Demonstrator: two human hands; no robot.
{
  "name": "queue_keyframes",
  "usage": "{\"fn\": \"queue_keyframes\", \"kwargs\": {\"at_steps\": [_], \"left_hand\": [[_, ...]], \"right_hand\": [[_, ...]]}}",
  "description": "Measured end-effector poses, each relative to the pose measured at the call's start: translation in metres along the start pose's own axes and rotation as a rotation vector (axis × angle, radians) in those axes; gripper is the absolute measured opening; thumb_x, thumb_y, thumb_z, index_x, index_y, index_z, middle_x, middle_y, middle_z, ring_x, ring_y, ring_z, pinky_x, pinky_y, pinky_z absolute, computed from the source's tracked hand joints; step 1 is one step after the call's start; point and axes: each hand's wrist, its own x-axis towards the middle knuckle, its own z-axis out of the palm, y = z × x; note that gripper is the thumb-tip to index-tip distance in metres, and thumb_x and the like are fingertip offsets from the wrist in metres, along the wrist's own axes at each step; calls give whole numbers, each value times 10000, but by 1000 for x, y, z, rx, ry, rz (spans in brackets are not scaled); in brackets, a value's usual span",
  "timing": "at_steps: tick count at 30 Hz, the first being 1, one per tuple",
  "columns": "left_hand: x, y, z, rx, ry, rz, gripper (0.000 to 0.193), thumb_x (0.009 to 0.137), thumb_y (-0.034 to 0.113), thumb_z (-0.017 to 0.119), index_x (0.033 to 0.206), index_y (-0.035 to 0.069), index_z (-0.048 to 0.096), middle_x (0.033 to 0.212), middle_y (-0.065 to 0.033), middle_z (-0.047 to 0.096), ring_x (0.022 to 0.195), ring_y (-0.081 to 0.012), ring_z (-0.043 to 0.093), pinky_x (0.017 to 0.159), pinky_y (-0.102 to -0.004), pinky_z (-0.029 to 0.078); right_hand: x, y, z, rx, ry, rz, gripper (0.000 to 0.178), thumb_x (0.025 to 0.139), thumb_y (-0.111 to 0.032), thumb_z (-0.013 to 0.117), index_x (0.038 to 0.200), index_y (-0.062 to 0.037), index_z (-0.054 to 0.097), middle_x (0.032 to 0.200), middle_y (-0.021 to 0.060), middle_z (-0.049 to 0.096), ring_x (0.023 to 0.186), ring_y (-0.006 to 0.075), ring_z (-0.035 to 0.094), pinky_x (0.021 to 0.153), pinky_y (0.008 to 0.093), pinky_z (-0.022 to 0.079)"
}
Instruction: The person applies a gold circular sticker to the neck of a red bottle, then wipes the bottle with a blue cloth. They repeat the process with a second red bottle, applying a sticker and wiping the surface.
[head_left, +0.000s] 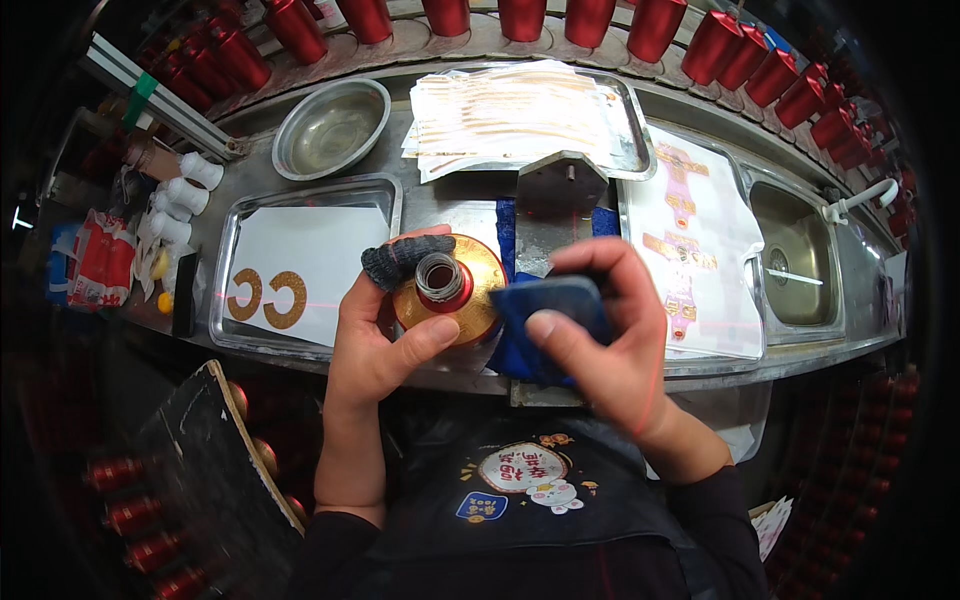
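Observation:
My left hand (pixel 365 345) is wrapped round a bottle whose gold shoulder (pixel 482 285) and open, threaded metal neck (pixel 440 277) face up toward me. A dark grey knitted sleeve (pixel 405 262) covers one finger of that hand. A red collar rings the base of the neck; the lower body is hidden. Just right of the bottle, my right hand (pixel 625 345) grips a blue cloth (pixel 525 335) with a smooth, dark flat face on top, its thumb pressed on it. The cloth's edge is close to the gold shoulder; I cannot tell whether they touch.
A tray (pixel 228 290) at left bears a white sheet with two gold C-shaped labels (pixel 285 300). Behind are a metal bowl (pixel 332 130), stacked label sheets (pixel 510 115) and a metal bracket (pixel 562 185). Decal sheets (pixel 690 240) and a sink (pixel 795 255) lie right. Red bottles (pixel 522 18) line the far edge.

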Motion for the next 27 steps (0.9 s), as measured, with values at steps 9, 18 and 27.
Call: {"fn": "queue_keyframes", "kwargs": {"at_steps": [9, 18, 27], "left_hand": [[-1, -1, 3, -30, 17, 9, 659, 806, 144, 772, 1400, -5, 530, 1332, -126, 606, 1236, -214, 590, 1074, -361, 456], [-2, 0, 1, -16, 18, -34, 685, 782, 178, 766, 1398, -3, 528, 1375, -141, 582, 1262, -234, 575, 1089, -384, 446], [3, -11, -14, 301, -102, 284, 749, 722, 179, 899, 1381, 73, 559, 1371, -104, 580, 1277, -236, 561, 1074, -368, 449]], "right_hand": [[43, 18, 3, -490, 32, -433, 249, 893, -62, 739, 1101, 3, 620, 948, 56, 626, 826, 101, 586, 735, 228, 475], [28, 4, 9, -442, -13, -570, 250, 872, -34, 744, 1094, 2, 635, 950, 89, 661, 824, 133, 638, 733, 258, 513], [34, 4, -1, -614, 153, -381, 273, 855, 17, 751, 1105, -3, 644, 918, 110, 681, 795, 145, 656, 728, 268, 526]]}}
